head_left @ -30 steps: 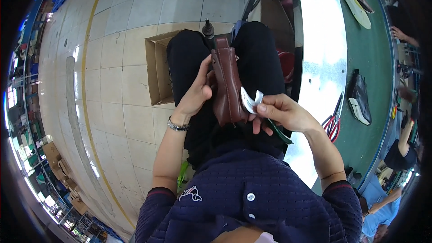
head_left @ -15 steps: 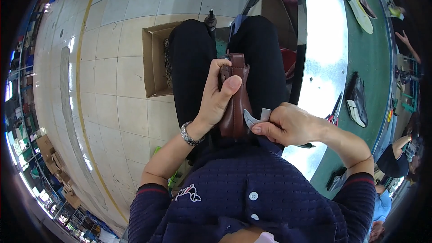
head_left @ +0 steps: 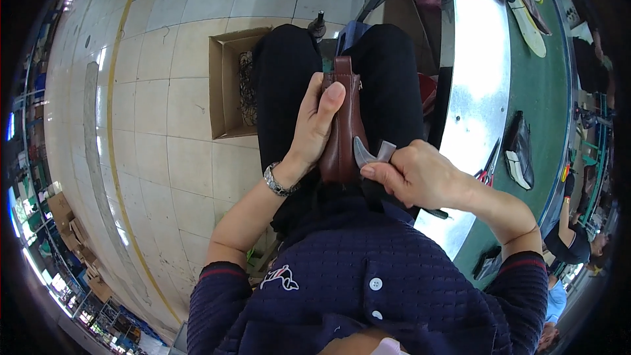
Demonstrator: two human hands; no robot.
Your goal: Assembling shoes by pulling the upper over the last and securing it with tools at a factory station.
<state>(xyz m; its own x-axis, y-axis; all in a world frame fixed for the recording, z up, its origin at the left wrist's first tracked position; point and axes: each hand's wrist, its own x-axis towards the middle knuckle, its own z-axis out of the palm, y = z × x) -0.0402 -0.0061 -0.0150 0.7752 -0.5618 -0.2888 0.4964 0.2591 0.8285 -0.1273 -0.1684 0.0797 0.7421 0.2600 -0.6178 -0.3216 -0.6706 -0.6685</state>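
Note:
My left hand [head_left: 314,121] is wrapped round a brown leather boot [head_left: 340,154], its thumb lying along the upper part. The boot is over my lap, with a pull loop at its far end and a seam down the side facing me. In my closed right hand [head_left: 420,174] is a hammer [head_left: 369,154] with a grey metal head. The head's curved, tapering end rests at or very near the boot's right side; I cannot tell if they touch. Most of the handle is hidden in my fist, and its dark end shows below my wrist.
On the right, a shiny metal ledge [head_left: 476,85] borders a green work surface [head_left: 540,85]. Lying there are a black shoe [head_left: 520,151], scissors [head_left: 488,171] and pale insoles [head_left: 526,23]. An open cardboard box [head_left: 227,92] stands left of my knees. Other people are at the far right.
The boot and my left hand have moved slightly away from my body. My left thumb has straightened along the boot, and the hammer head has shifted a little up with my right hand.

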